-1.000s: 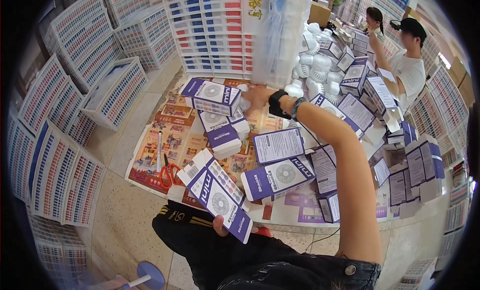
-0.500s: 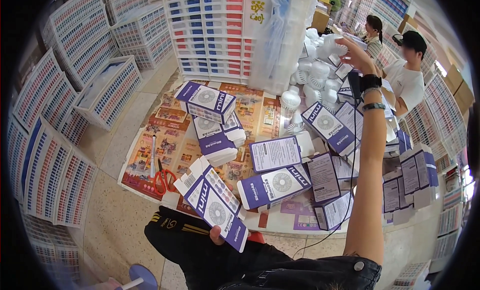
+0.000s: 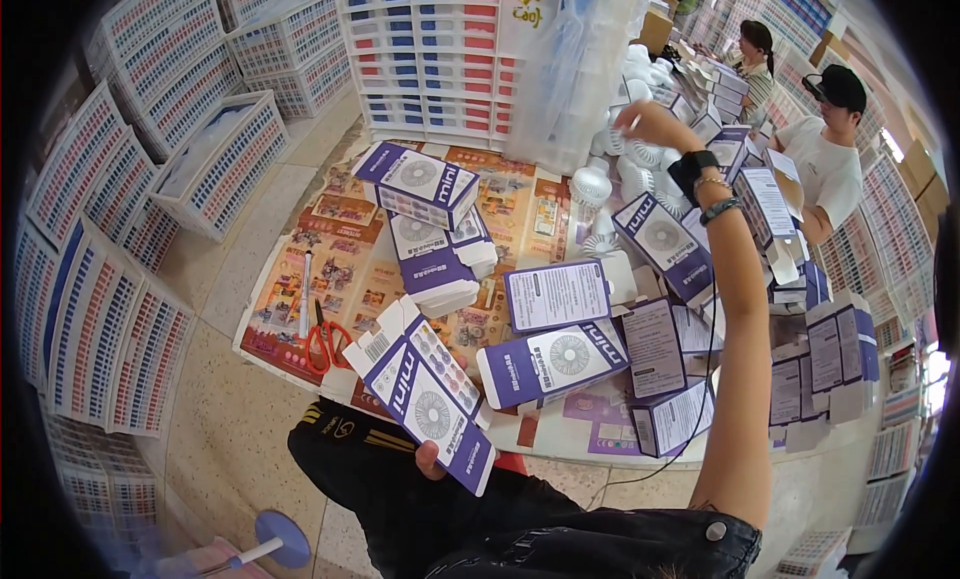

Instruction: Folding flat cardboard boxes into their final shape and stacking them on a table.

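My left hand (image 3: 430,461) is closed on the lower end of a purple-and-white mini fan box (image 3: 432,411), just above my lap. The flaps stand open at the box's far end. My right hand (image 3: 660,129) is stretched out over a heap of white mini fans (image 3: 591,185) at the back of the table. Its fingers point left and are smeared, so whether a fan is in them is unclear. Near the left hand, another fan box (image 3: 550,363) lies flat. A small stack of fan boxes (image 3: 418,174) stands farther back.
Red-handled scissors (image 3: 328,348) and a white pen-like stick (image 3: 305,295) lie on the table's left. A tall stack of white crates (image 3: 430,131) stands behind. A black cable (image 3: 711,339) hangs beside my right arm. Two people sit at the far right, near more boxes.
My right hand has come back a little toward me and to the left, lower over the fan heap. The left hand still holds the box in nearly the same place.
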A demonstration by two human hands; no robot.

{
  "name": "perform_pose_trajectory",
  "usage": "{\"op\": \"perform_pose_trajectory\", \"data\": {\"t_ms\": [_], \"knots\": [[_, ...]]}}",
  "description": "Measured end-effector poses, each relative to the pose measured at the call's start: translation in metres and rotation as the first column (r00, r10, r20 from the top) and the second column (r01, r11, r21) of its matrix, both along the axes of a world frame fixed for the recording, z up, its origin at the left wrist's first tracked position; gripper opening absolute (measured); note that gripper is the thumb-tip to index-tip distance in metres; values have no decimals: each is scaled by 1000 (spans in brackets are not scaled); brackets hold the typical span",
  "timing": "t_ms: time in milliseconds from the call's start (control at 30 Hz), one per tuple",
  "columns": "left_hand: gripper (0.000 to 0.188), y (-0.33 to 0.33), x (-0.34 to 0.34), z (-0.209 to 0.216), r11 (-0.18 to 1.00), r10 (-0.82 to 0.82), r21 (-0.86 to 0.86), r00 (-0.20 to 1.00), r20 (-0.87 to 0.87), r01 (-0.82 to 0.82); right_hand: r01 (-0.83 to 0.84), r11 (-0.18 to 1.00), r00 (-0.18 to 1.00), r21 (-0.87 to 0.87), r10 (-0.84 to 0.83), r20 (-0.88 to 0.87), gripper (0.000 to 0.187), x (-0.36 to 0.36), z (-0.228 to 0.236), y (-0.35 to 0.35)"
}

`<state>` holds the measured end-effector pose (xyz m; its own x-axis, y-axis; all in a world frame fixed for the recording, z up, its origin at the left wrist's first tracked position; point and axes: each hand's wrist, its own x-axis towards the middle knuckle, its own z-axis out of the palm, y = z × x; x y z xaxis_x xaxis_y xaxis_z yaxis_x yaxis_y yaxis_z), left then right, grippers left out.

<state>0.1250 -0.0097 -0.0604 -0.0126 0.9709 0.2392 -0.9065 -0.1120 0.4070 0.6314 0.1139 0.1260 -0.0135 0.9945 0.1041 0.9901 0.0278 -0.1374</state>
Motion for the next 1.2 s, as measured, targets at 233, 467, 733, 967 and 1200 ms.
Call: {"op": "perform_pose_trajectory", "data": {"t_ms": [233,467,733,967,1200], "knots": [[107,1,-18,-4,967,-252,2,957,-143,255,231,826,972,-513,-172,161,93,-93,-60,6],[105,-2,-21,0,978,-207,-37,963,-175,204,157,759,896,-633,-379,-233,65,-106,2,-1],[107,-3,-14,25,982,-181,18,967,-181,188,517,856,758,-11,-464,-458,56,15,69,-38],[108,0,-1,11,996,-85,5,992,-93,86,614,534,784,581,-321,-532,42,100,8,-2],[108,-1,-3,31,999,-37,-3,988,-149,37,51,936,998,-348,-61,-17,46,-44,-20,-23]]}}
